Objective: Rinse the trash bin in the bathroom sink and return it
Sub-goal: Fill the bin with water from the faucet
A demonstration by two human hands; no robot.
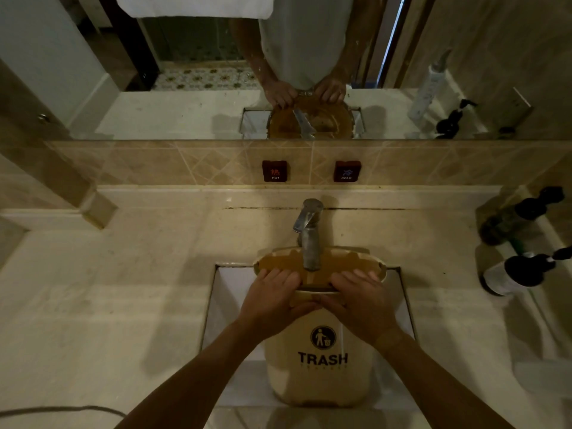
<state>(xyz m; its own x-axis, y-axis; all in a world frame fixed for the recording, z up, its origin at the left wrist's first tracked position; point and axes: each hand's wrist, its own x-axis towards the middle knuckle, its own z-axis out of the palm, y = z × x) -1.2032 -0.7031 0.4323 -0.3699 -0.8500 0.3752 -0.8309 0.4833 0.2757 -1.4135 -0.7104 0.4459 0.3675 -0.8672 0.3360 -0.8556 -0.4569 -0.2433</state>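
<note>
head view: my left hand (272, 297) and right hand (360, 300) clamp the trash bin (318, 366) rim under the faucet (308, 233); i judge a wet grip could slip.

The trash bin (318, 366) is pale beige with black "TRASH" lettering and a black round emblem, its inside a darker amber-brown. At twelve o'clock from it, two dark red tags (274, 171) marked HOT and COLD sit on tan, diamond-patterned tiles (185, 164). The surface (123, 274) is speckled cream; at three o'clock stand black-capped bottles (520, 270).
</note>
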